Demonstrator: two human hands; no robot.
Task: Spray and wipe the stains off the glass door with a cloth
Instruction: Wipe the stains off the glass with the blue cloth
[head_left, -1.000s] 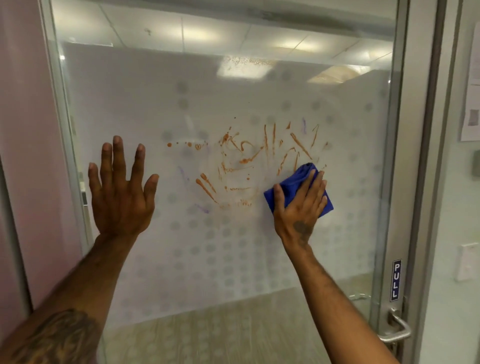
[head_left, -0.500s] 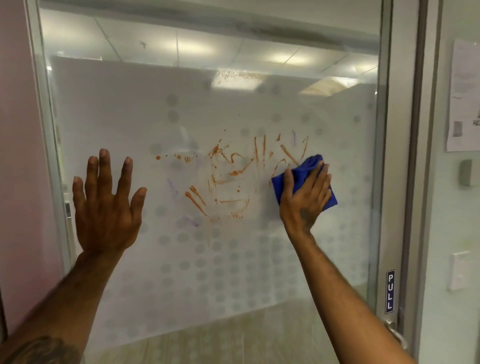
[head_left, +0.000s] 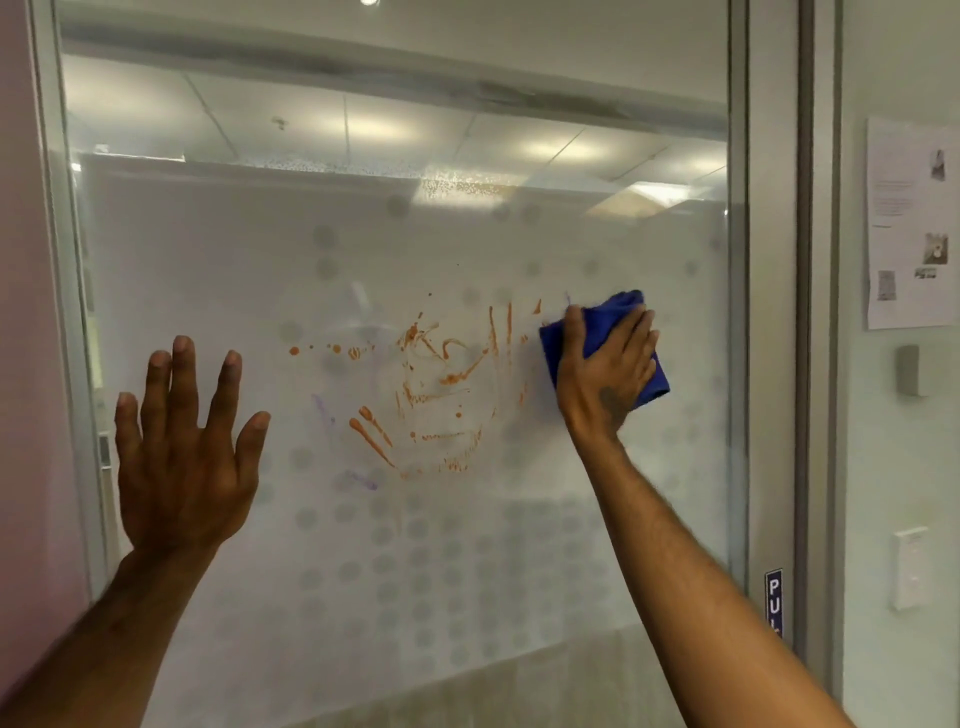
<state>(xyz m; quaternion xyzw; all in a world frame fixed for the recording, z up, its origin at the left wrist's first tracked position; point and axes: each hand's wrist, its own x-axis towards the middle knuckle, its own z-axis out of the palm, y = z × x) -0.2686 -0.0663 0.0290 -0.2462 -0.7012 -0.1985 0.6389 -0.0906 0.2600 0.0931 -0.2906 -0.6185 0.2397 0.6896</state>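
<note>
While right hand (head_left: 605, 374) presses cloth (head_left: 617, 309), stains (head_left: 457, 376) leftward

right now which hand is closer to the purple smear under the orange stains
Left. The left hand, spread open, is just left of the purple smear at about its height. The right hand, pressing the blue cloth, is farther off, up and to its right.

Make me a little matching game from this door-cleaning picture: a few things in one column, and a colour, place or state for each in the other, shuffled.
1. cloth
2. stains
3. left hand
4. paper

A. orange
B. on the wall at the right
C. blue, under the right hand
D. fingers spread, holding nothing

Pairs: 1-C, 2-A, 3-D, 4-B
</note>
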